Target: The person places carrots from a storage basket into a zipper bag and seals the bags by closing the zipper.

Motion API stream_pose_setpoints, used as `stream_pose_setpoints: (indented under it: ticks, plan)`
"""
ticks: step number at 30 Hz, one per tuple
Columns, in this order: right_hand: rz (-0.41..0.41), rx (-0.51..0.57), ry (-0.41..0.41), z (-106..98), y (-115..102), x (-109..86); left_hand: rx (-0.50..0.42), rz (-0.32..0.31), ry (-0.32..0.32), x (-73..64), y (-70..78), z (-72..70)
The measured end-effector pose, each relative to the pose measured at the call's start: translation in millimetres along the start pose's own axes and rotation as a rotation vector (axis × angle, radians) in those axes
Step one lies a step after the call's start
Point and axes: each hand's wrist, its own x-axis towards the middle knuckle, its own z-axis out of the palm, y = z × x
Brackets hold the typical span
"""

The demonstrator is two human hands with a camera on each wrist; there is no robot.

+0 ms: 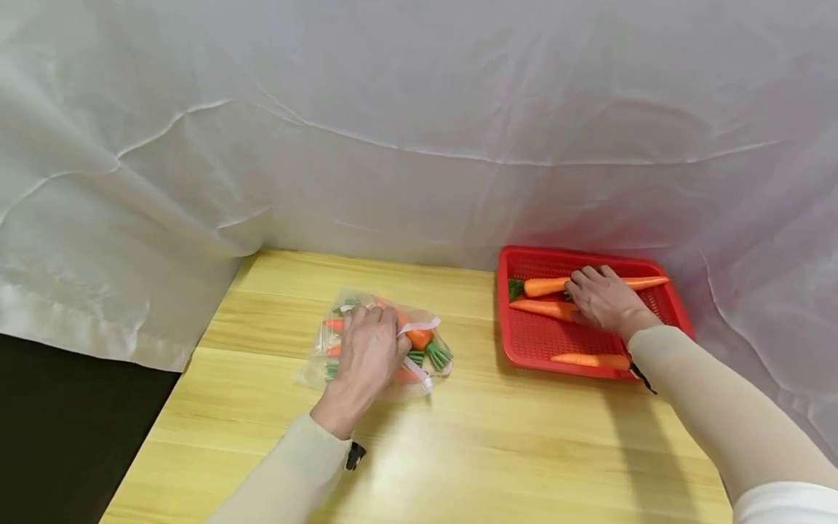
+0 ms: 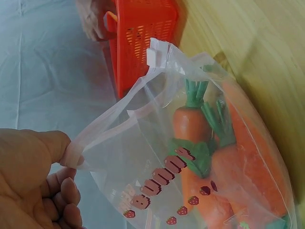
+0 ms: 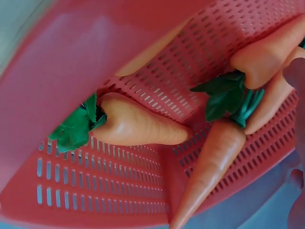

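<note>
Pale sleeves (image 1: 710, 404) stretch over a wooden table (image 1: 524, 458). Right of us sits a red basket (image 1: 532, 340); left, a clear bag (image 2: 119, 174) of carrots (image 2: 190, 123), pinched by our left hand (image 1: 369, 349). Our right hand (image 1: 604, 300), the nearer, arches palm-down over the basket's far carrot (image 1: 546, 287), which lies left to right; whether it grips, we cannot tell.

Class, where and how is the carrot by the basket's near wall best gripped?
Likely across its thicker body, from above: the carrot lies lengthwise along the basket, whose near wall hinders a low approach, and its left tip tapers thin.
</note>
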Motion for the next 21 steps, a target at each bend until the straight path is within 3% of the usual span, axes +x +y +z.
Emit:
stream_pose_setpoints:
  ticks: [11,21]
  plan:
    - [-0.005,-0.005,-0.133,16,-12,-4.8,0.005,0.018,0.004,-5.4,2.3,-1.1]
    - [0.030,0.005,-0.150,27,-16,-10.2,-0.009,0.009,-0.022,-3.2,3.1,-0.7]
